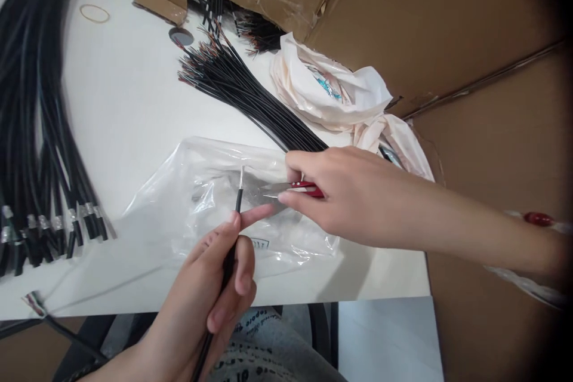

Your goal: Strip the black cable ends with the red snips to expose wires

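My left hand [224, 268] is closed round a black cable [229, 256], its index finger stretched out to the right. The cable stands nearly upright, with a bare silvery end pointing up past my thumb. In my right hand [331, 191] are small red-handled thread snips [308, 187], gripped between thumb and fingers. Their blades point left toward the cable's stripped end, a short gap away from it. Under both hands lies a clear plastic bag [197, 161] with what look like pale scraps.
A bundle of black cables [250, 92] with frayed copper ends lies behind. More cables [40, 101] hang at left. White bags [331, 89] stand before cardboard boxes [447, 24] on the right. A rubber band [94, 13] lies on the white table [134, 95].
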{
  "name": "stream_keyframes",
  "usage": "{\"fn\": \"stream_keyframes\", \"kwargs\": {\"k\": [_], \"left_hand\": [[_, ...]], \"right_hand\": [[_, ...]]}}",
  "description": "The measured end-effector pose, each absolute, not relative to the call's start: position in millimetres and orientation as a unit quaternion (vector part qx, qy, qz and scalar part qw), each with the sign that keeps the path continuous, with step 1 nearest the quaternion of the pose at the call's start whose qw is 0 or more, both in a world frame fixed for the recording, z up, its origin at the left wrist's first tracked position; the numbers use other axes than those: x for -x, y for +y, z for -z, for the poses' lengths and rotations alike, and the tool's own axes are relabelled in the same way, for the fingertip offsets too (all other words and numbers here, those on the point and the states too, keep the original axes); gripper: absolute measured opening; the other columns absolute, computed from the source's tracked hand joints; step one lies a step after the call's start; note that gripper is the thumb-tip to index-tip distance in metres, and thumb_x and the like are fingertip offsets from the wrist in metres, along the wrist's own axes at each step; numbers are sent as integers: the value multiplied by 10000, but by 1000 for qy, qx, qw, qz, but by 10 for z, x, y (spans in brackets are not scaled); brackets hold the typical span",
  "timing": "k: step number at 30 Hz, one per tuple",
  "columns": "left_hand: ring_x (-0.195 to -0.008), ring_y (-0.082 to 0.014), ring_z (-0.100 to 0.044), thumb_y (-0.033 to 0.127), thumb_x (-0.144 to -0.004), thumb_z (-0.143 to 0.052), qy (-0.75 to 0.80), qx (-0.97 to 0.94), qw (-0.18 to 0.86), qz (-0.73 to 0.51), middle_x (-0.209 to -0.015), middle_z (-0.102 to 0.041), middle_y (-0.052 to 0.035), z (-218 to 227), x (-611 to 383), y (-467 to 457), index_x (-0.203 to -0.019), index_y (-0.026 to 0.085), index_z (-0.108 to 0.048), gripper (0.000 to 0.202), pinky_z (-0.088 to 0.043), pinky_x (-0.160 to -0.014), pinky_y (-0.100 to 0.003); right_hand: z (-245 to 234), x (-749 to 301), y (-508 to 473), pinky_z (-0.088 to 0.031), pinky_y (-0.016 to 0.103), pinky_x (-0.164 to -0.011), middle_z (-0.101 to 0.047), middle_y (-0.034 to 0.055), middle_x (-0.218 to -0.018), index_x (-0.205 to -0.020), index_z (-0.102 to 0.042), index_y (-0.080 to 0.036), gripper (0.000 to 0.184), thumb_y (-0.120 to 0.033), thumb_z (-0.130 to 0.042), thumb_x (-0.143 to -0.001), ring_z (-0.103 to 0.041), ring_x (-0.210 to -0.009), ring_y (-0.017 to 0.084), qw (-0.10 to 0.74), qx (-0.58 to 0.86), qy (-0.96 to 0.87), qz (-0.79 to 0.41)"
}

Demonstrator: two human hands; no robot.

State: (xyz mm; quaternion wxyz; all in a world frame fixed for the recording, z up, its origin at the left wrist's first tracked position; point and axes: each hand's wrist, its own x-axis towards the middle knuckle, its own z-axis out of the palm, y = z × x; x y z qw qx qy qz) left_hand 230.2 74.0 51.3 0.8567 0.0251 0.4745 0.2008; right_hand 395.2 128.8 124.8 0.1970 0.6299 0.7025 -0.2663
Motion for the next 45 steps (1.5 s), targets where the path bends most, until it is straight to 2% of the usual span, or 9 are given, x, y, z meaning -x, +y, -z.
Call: {"fn": "stream_keyframes", "kwargs": {"k": [8,14,19,27,31,33,39,41,45], "left_hand": [[-242,12,47,165,-944,-492,226,146,924,-271,-335,-291,125,-409,-2062,718,-852,178,-686,215,-169,-253,-46],[-231,20,163,103,-857,-630,288,173,874,-352,-330,-442,173,-335,-1980,589,-806,240,-610,148,-63,-223,-17],[-225,-24,99,83,-809,-667,319,108,926,-173,-248,-226,146,-447,-1833,792,-592,227,-544,289,-17,-198,-103],[-307,-35,149,263,-934,-554,360,80,914,-167,-362,-6,98,-550,-1722,921,-501,222,-512,437,158,-244,-201],[-433,1,394,502,-919,-534,610,-87,732,-292,-455,255,124,-465,-1913,686,-483,185,-375,562,306,-326,-237],[-492,17,439,554,-880,-570,646,-116,691,-303,-496,264,133,-429,-1978,567,-498,184,-373,567,338,-366,-257],[-372,13,410,656,-807,-596,533,-69,786,-305,-422,331,162,-302,-1911,372,-489,213,-387,583,224,-243,-195],[-224,-11,285,650,-824,-583,383,-36,879,-281,-281,232,169,-249,-1841,383,-505,227,-443,548,81,-175,-167],[-166,-10,-74,462,-958,-462,176,-125,959,-181,-305,-310,126,-309,-1708,499,-879,250,-646,291,-184,-226,-117]], "right_hand": [[-776,-4015,928,-303,240,-545,-445,-77,-606,-872,-440,-210,235,-410,-562,-893,-412,-545,105,-119,-615,656,422],[-639,-3952,864,-283,226,-501,-396,-105,-556,-856,-392,-223,240,-403,-546,-896,-364,-483,84,-205,-578,664,426],[-559,-3917,863,-298,215,-494,-363,-113,-531,-844,-392,-224,224,-372,-551,-899,-356,-477,81,-232,-550,666,447],[-426,-3808,785,-282,215,-489,-383,-109,-540,-857,-433,-212,244,-355,-629,-884,-333,-477,65,-369,-536,571,501],[-552,-3759,863,-220,212,-454,-381,-123,-519,-892,-518,-203,326,-360,-779,-776,-287,-475,54,-429,-507,422,617],[-615,-3735,943,-211,223,-457,-408,-114,-547,-899,-586,-191,307,-355,-801,-754,-272,-483,48,-425,-468,386,672],[-740,-3638,1038,-234,262,-510,-576,-58,-701,-657,-547,-165,323,-341,-796,-765,-257,-508,38,-435,-372,385,724],[-778,-3610,1002,-246,261,-533,-462,-91,-596,-639,-525,-168,346,-332,-806,-757,-255,-504,40,-442,-369,396,715],[-838,-3574,918,-243,258,-530,-314,-114,-524,-582,-445,-179,430,-329,-814,-744,-235,-490,38,-447,-396,425,680]]}}
